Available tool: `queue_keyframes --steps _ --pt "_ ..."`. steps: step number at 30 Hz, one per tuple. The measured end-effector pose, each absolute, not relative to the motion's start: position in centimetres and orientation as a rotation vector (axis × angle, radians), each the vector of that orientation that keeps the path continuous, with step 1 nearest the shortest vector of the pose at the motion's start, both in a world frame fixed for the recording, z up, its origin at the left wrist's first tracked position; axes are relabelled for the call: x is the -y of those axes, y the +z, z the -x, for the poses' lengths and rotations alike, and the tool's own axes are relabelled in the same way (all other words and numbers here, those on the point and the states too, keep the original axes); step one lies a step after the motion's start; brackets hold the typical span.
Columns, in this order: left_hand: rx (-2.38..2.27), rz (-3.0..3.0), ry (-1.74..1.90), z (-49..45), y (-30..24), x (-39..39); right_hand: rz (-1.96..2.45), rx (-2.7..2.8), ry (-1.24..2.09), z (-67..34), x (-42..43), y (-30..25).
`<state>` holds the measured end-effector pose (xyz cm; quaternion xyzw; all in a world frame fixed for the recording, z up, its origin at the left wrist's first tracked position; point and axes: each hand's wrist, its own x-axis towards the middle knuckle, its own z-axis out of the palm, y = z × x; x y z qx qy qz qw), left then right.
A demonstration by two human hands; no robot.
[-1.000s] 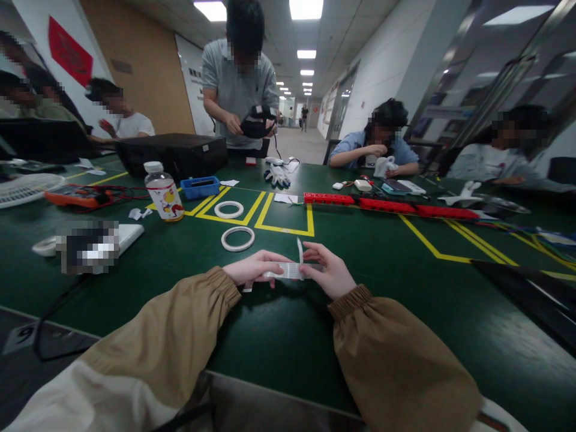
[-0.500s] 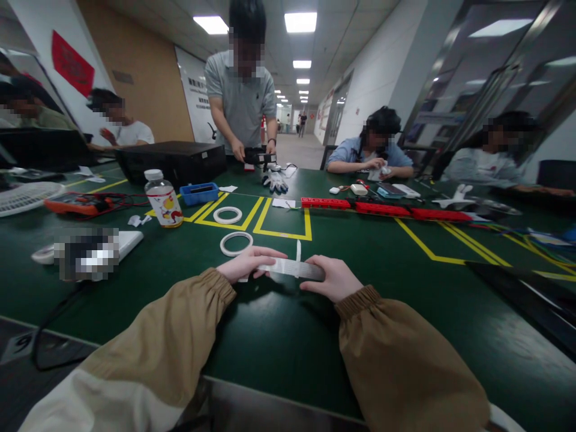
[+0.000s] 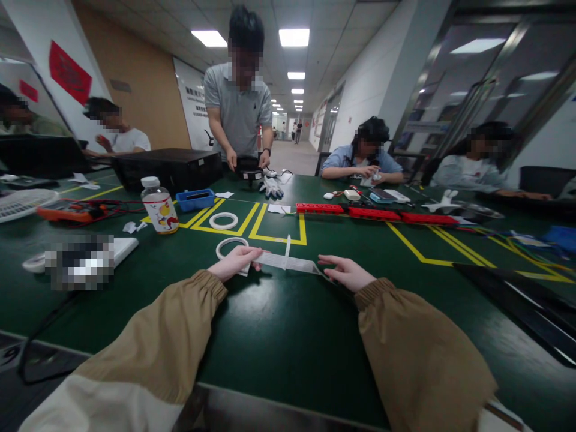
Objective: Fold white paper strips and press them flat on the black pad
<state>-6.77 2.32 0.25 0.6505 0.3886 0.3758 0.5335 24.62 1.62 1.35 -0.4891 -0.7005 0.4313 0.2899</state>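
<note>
My left hand (image 3: 236,263) pinches the left end of a flat grey strip (image 3: 297,264) with a fine pattern, held over the green table. Across the strip's middle runs a narrow white piece of tape (image 3: 288,243), its far end sticking out beyond the edge. Just off the strip's right end, my right hand (image 3: 345,273) has its fingers apart and grips nothing. A thin dark line trails from that end below the right hand; I cannot make out what it is. Close behind my left hand lies a white tape roll (image 3: 219,248), partly covered by the fingers.
Another tape roll (image 3: 224,221) lies within yellow markings. To the left are a bottle (image 3: 160,207), a blue tray (image 3: 195,200) and an orange multimeter (image 3: 72,211). Red strips (image 3: 377,215) and wires (image 3: 517,246) stretch along the right. A person (image 3: 240,114) stands across the table.
My right hand has let go of the strip's right end, moved right and opened. The left hand still holds the strip, which now shows more of its length.
</note>
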Motion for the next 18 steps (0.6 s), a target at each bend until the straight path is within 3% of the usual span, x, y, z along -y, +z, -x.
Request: queue_keyframes --steps 8,18 --pt "-1.0 -1.661 0.873 7.3 0.3 -2.9 1.141 1.876 1.221 -22.3 -1.9 -0.2" --pt "-1.402 -1.914 0.919 10.1 0.3 -4.0 1.193 1.895 0.876 -22.2 -1.6 -0.7"
